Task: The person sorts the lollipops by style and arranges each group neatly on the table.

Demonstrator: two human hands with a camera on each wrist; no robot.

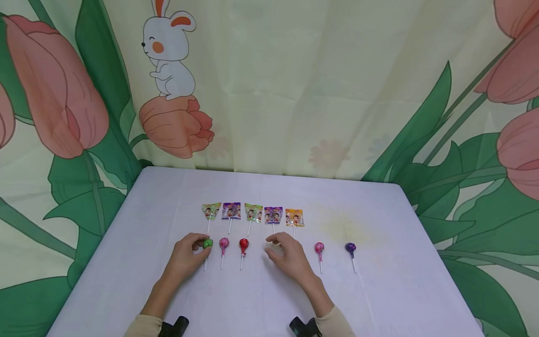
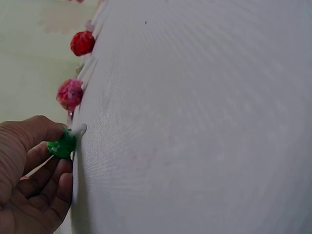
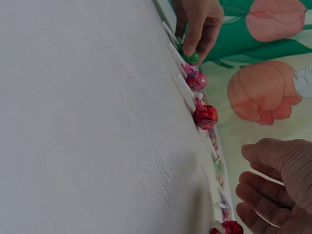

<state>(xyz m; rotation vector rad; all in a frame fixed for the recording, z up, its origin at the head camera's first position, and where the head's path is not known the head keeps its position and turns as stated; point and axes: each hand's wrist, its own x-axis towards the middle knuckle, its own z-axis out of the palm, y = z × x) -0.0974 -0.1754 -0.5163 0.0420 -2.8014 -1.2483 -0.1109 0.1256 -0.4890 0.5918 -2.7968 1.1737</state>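
Note:
My left hand (image 1: 188, 255) pinches the green lollipop (image 1: 207, 243) by its round head, thumb on one side and fingers on the other. Its white stick points toward me along the cloth. To its right lie a pink lollipop (image 1: 224, 243) and a red lollipop (image 1: 244, 244). My right hand (image 1: 290, 257) hovers right of the red one, fingers loosely bent and thumb apart, with nothing between them. In the right wrist view its fingers (image 3: 263, 190) hang above a red-pink lollipop (image 3: 229, 227).
Behind my hands is a row of several flat-wrapped lollipops in green, purple and orange (image 1: 294, 217). A second pink lollipop (image 1: 319, 247) and a dark purple one (image 1: 350, 247) lie on the right. A white cloth (image 1: 400, 281) covers the table; a printed curtain (image 1: 294, 93) hangs behind.

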